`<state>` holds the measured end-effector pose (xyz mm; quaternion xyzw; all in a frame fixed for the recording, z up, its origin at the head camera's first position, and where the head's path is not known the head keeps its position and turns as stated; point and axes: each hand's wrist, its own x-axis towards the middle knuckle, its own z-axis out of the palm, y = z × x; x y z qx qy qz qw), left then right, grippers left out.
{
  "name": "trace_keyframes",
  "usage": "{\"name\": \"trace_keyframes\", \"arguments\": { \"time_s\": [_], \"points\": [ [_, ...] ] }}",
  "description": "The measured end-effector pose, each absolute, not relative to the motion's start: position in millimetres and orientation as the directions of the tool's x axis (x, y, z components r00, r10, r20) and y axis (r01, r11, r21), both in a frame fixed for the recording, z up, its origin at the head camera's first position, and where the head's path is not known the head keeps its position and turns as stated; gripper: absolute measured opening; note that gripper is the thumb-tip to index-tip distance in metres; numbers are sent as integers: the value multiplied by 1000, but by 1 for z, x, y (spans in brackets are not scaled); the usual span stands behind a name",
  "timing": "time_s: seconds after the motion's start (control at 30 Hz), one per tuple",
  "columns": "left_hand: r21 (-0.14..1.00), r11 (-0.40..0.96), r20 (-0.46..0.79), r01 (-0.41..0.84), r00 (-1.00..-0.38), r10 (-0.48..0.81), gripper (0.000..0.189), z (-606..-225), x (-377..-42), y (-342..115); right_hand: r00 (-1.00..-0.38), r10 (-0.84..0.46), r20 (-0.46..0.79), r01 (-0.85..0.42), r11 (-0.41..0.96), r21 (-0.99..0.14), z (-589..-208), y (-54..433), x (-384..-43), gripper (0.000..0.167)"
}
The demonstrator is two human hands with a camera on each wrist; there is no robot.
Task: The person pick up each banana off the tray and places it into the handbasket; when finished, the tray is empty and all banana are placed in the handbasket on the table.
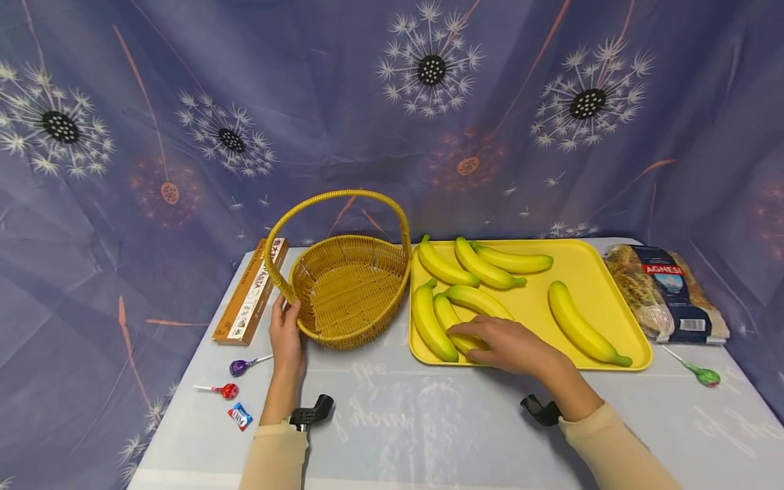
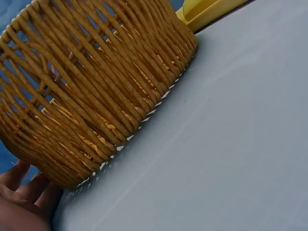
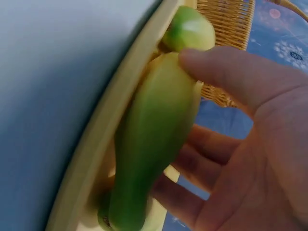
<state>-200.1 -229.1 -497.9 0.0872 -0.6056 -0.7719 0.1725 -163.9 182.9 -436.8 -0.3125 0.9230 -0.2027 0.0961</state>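
Note:
My left hand (image 1: 286,333) grips the left side of a wicker basket (image 1: 352,292) where its tall handle joins the rim. In the left wrist view its fingers (image 2: 31,187) lie against the lower woven wall. My right hand (image 1: 505,344) holds a banana (image 3: 154,120) near the front edge of a yellow tray (image 1: 533,327). Its thumb presses one end and the other fingers curl along the far side; from the head, the hand partly covers this banana. Other bananas lie on the tray, one (image 1: 431,323) just left and one (image 1: 480,299) just behind.
Left of the basket lies a long pasta box (image 1: 251,292), with a purple lollipop (image 1: 240,367), a red lollipop (image 1: 229,391) and a small wrapped candy (image 1: 240,416) nearer. Right of the tray are a pasta bag (image 1: 667,292) and a green lollipop (image 1: 704,376). A patterned curtain (image 1: 343,122) hangs behind.

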Motion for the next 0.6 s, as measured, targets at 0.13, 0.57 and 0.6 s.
{"name": "trace_keyframes", "arguments": {
  "time_s": [0.13, 0.57, 0.6],
  "points": [
    [967, -207, 63, 150, -924, -377, 47, -497, -199, -230, -815, -580, -13, -519, 738, -432, -434, 183, -166, 46],
    [971, -185, 65, 153, -909, -411, 49, -498, -199, -229, -825, -548, 137, -483, 559, -674, -412, 171, -174, 40],
    [969, -192, 66, 157, -910, -410, 49, -498, -199, -230, -820, -551, 153, -491, 542, -682, -409, 167, -176, 39]
  ]
}}
